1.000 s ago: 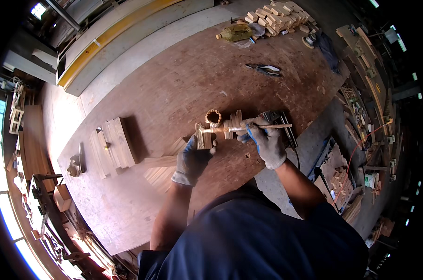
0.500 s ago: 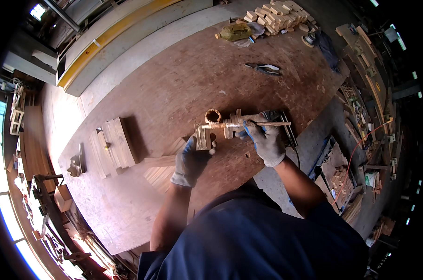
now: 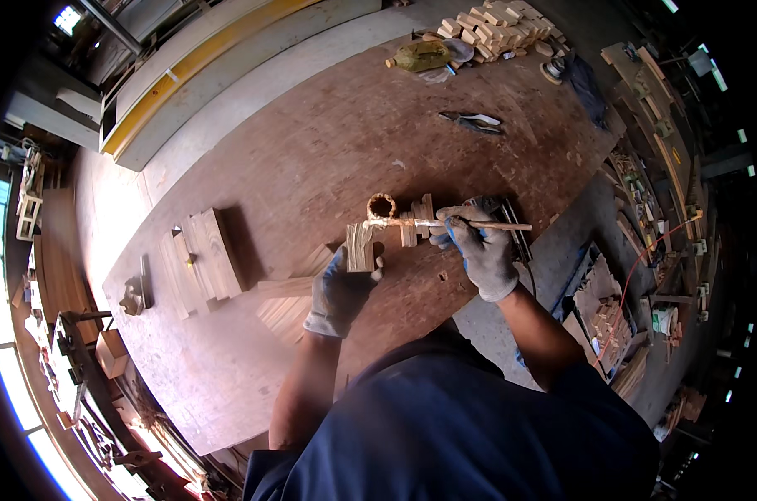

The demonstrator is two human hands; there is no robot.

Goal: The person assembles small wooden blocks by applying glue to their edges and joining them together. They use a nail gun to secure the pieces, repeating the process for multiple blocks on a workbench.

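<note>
My left hand (image 3: 340, 292), in a grey glove with blue patches, grips a small wooden block (image 3: 360, 250) with pale glue smeared over its upper face. In my gloved right hand (image 3: 484, 257) is a thin wooden stick (image 3: 508, 225), held between the fingers like a pen. Its pale, glue-coated end reaches left to the top edge of the block. Just beyond that end stands a round pot (image 3: 381, 205) with crusted glue on its rim. Several small wooden pieces (image 3: 418, 220) lie under and behind the stick, to the right of the pot.
Flat boards (image 3: 282, 294) lie left of my left hand, and larger grooved wooden pieces (image 3: 210, 255) farther left. Pliers (image 3: 472, 123) rest on the brown tabletop (image 3: 312, 150). A bottle (image 3: 420, 58) and stacked blocks (image 3: 504, 32) are at the far edge. A dark tool (image 3: 519, 238) sits by my right hand.
My right hand and the stick have shifted slightly to the right. The block has tilted a little and its glued face shows more plainly.
</note>
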